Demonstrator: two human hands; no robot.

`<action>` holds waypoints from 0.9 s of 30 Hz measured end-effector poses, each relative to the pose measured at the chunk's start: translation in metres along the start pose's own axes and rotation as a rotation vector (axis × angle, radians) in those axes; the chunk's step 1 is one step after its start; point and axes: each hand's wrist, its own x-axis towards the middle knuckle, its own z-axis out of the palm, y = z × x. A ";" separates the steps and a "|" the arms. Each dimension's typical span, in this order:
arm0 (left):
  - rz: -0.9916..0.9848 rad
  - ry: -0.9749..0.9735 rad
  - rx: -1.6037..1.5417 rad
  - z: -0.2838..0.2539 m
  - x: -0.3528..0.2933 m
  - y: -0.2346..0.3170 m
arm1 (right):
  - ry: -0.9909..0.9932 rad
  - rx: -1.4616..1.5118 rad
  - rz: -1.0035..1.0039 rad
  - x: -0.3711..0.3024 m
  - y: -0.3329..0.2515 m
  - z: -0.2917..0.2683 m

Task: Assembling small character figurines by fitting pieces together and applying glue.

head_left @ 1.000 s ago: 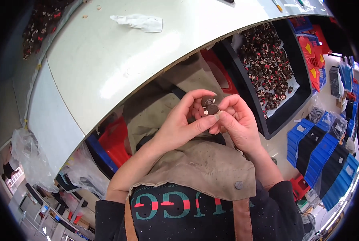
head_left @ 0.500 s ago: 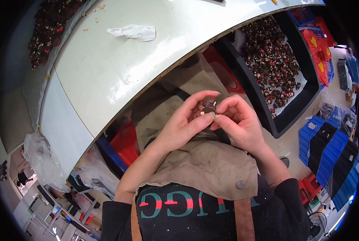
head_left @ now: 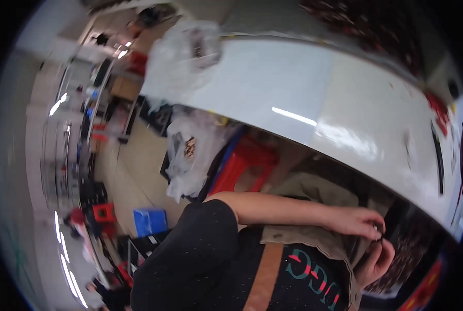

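Note:
Low at the right, my left hand [head_left: 353,222] pinches a small dark brown piece [head_left: 380,231] between thumb and fingers. Just below it, my right hand [head_left: 377,263] has its fingers curled up to the same piece. Both sets of fingertips meet there, in front of my brown apron [head_left: 314,194]. Motion blur and the fingers hide most of the piece; its kind cannot be made out. A black tray beyond the right hand holds many small dark and pale pieces [head_left: 402,262].
A pale table [head_left: 273,78] runs across the upper right, with a heap of dark pieces [head_left: 366,31] behind it. On it lies a thin black bar [head_left: 437,155]. Clear plastic bags [head_left: 182,62], a red stool [head_left: 247,160] and a blue bin [head_left: 149,222] are at left.
My view has swung to the left, so the hands now appear at the lower right. The stool, the bags and the room's left side show more. Both hands stay together at the piece.

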 end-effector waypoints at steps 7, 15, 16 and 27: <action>-0.006 0.136 -0.105 0.021 -0.015 0.018 | -0.248 -0.442 -0.382 0.033 -0.039 0.013; -0.029 0.041 -0.175 0.030 -0.004 0.006 | -0.212 -0.416 -0.356 0.026 -0.035 0.006; 0.004 0.080 -0.150 0.031 -0.001 0.005 | -0.143 -0.370 -0.296 0.024 -0.038 0.007; -0.295 0.079 -0.394 0.020 -0.011 0.024 | -0.317 -0.463 -0.383 0.050 -0.044 0.007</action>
